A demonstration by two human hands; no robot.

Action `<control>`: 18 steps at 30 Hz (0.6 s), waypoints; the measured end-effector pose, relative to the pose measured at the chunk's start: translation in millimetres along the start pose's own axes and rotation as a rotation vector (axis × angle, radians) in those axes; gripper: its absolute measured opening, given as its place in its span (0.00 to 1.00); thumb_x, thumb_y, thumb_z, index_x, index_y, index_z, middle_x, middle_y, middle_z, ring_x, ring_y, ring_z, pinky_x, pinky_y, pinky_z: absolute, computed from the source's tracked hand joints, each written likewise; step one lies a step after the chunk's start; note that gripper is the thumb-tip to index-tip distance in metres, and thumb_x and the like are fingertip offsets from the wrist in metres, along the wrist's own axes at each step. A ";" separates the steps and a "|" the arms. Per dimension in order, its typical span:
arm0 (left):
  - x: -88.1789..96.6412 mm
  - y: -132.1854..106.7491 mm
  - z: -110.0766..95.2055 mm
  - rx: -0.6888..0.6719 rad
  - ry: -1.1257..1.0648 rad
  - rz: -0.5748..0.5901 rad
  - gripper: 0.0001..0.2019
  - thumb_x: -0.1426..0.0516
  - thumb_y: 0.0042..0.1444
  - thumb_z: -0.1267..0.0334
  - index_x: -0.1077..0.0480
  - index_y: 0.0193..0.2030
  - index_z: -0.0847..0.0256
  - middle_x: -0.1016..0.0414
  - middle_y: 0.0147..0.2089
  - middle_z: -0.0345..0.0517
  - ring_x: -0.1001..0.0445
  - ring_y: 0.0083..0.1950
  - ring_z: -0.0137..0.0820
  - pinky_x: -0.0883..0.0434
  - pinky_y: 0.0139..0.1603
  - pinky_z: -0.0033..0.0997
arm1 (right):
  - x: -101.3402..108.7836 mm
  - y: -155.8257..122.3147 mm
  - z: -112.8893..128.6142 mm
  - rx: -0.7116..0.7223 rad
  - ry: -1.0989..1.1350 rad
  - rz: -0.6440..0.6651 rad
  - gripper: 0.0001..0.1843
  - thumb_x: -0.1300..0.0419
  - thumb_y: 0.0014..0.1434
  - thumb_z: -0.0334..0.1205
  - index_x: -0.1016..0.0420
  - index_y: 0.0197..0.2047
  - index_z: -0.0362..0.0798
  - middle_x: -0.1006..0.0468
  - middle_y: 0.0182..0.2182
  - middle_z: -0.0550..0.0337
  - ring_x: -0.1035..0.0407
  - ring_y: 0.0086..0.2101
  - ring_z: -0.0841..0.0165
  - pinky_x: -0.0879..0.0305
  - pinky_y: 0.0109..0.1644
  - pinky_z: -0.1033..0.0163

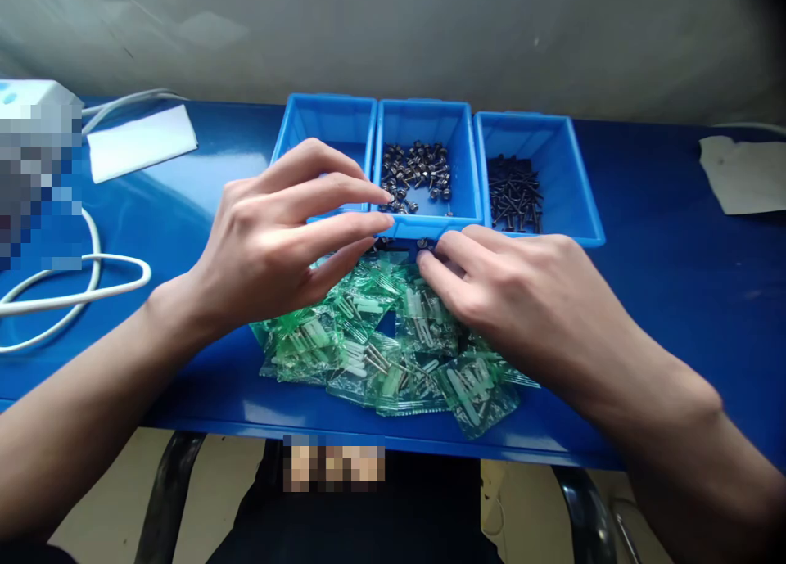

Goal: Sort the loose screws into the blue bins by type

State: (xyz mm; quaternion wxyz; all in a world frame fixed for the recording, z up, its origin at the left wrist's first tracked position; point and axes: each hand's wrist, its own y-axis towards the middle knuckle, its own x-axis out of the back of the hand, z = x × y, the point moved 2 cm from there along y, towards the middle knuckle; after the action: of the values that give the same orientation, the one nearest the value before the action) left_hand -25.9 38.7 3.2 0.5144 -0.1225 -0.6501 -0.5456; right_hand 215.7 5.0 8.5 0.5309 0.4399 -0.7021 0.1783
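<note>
My left hand (pixel 276 241) hovers at the front left of the middle blue bin (pixel 439 220), its fingers stretched out and apart, with nothing seen in them. Short screws with wide heads (pixel 421 167) lie in that bin. Just below its front rim, the fingertips of my right hand (pixel 516 277) are drawn together at a small dark screw (pixel 422 243). Below both hands spreads a pile of clear green plastic packets (pixel 393 376) with pale plugs and screws inside. A few loose screws (pixel 384 243) are partly hidden between the packets and the bin.
To the right is a blue bin (pixel 562 196) with long dark screws (pixel 512 191). A third blue bin (pixel 328 118) stands left, partly covered by my hand. On the blue table (pixel 663 302) are a white cable (pixel 123 261), white card (pixel 144 142) and paper (pixel 743 175).
</note>
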 end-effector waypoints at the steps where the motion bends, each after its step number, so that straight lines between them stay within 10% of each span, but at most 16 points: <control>1: -0.2 0.4 -0.5 -0.023 -0.005 -0.003 0.15 0.35 0.68 0.64 0.23 0.60 0.55 0.16 0.60 0.45 0.18 0.60 0.45 0.14 0.46 0.45 | 0.1 -0.2 0.0 0.009 0.002 -0.011 0.14 0.44 0.65 0.17 0.22 0.37 0.42 0.23 0.32 0.55 0.26 0.32 0.62 0.55 0.30 0.59; 11: -1.7 -0.5 -1.0 0.004 0.020 0.015 0.14 0.34 0.67 0.65 0.22 0.58 0.53 0.16 0.59 0.44 0.17 0.59 0.45 0.14 0.45 0.47 | -2.5 -2.1 -7.9 0.020 0.117 0.067 0.16 0.46 0.66 0.19 0.20 0.38 0.43 0.19 0.37 0.53 0.28 0.31 0.65 0.53 0.30 0.59; 18: -0.3 -0.7 -0.3 -0.010 0.010 0.017 0.10 0.36 0.67 0.66 0.23 0.53 0.53 0.16 0.60 0.44 0.18 0.59 0.45 0.15 0.44 0.46 | 7.5 0.6 -17.6 -0.249 0.632 -0.270 0.07 0.36 0.71 0.29 0.14 0.44 0.44 0.14 0.42 0.56 0.22 0.38 0.70 0.26 0.40 0.62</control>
State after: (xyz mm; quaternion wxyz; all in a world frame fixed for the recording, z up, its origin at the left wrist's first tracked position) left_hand -26.1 38.2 2.4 0.5215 -0.1278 -0.6438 -0.5453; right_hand 225.3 14.7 22.0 0.7898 0.3837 -0.4552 0.1471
